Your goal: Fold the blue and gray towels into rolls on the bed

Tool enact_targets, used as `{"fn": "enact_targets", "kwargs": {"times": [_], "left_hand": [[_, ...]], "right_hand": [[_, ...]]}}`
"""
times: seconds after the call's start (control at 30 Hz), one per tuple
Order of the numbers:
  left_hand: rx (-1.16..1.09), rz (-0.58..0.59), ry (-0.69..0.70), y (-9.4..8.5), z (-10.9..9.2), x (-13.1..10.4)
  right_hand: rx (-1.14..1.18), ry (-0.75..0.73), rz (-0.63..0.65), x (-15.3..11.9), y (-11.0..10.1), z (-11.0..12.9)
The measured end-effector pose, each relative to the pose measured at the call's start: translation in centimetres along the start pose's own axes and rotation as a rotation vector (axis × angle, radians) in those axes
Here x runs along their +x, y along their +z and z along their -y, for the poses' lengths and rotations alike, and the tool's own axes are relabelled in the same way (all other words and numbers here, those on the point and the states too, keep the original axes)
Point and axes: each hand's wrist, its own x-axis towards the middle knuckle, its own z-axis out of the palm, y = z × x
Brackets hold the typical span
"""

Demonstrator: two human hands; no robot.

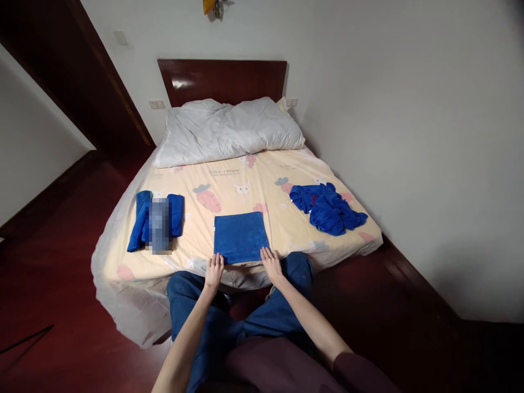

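Observation:
A blue towel (241,234), spread in a flat rectangle, lies on the bed close to its near edge. At its near left corner rests my left hand (215,270), fingers stretched out and lying flat on the edge. My right hand (271,263) touches the near right corner in the same way, its fingers extended over the cloth. Neither hand appears to grip the fabric. To the left sits a stack of folded blue cloths (176,215), partly covered by a blurred patch. Crumpled blue cloths (333,210) form a loose heap on the right.
The bed (196,185) has a pale yellow sheet with carrot prints. A white quilt (229,131) lies across the far end by the dark wooden headboard (229,79). Clear plastic (131,311) hangs at the near left corner. A wall (393,136) stands close on the right.

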Motion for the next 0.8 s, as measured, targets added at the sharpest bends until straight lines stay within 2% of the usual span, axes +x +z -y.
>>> {"fn": "enact_targets", "kwargs": {"times": [0.1,0.17,0.37,0.47,0.6,0.8], "left_hand": [[-0.069,-0.011,0.026,0.5,0.3,-1.6],[-0.157,-0.018,0.03,0.5,0.9,-1.7],[-0.577,-0.094,-0.132,0.0,4.2,-0.1],[-0.7,-0.12,-0.142,0.1,5.3,0.5],[-0.755,-0.146,-0.183,0.6,5.7,0.9],[-0.822,-0.129,-0.247,0.7,5.4,1.3]], "right_hand": [[0.033,-0.032,-0.006,-1.3,0.2,-0.6],[0.098,-0.036,-0.019,-1.2,0.0,-1.3],[0.481,0.051,-0.181,0.7,-0.6,-4.8],[0.63,0.064,-0.222,1.0,-0.2,-5.8],[0.701,0.128,-0.216,1.1,0.4,-6.2],[0.714,0.112,-0.183,1.5,0.5,-6.8]]}}
